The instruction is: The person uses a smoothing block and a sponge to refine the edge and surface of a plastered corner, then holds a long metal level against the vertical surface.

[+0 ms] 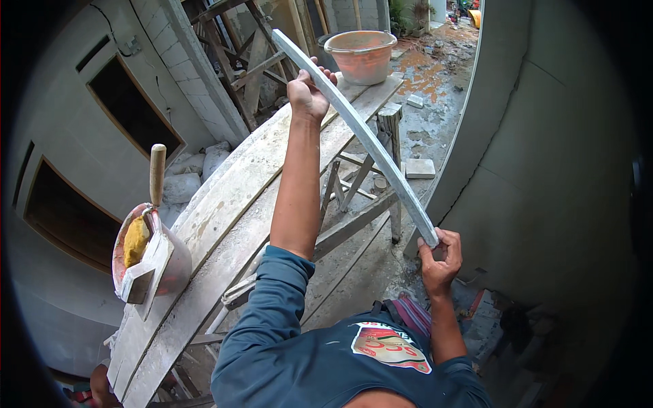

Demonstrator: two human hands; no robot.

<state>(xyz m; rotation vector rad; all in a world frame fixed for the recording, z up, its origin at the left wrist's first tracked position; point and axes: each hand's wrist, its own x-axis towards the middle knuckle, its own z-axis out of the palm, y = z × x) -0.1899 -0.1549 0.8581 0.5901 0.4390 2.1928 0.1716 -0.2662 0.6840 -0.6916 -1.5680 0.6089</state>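
A long, straight grey bar [371, 141], like a plasterer's straightedge, slants from upper left to lower right in front of me. My left hand [310, 92] grips it near its far upper end, with the arm stretched out over the planks. At the lower end, beside the wall, my right hand [441, 262] pinches the bar between thumb and fingers. Left of my arm, a bucket [178, 262] stands on the planks. In it are a yellow sponge-like lump [137, 241] and a wooden-handled trowel [157, 173]; a flat, whitish-edged tool [141, 285] hangs over its rim.
The plank platform [228, 197] rests on a wooden trestle [390, 136]. A mortar-stained basin [360, 58] sits at its far end. A smooth grey wall [537, 149] with a crack rises at right. Pale blocks [420, 168] lie on the ground; filled sacks [182, 187] lean left. Part of another person [101, 387] shows at lower left.
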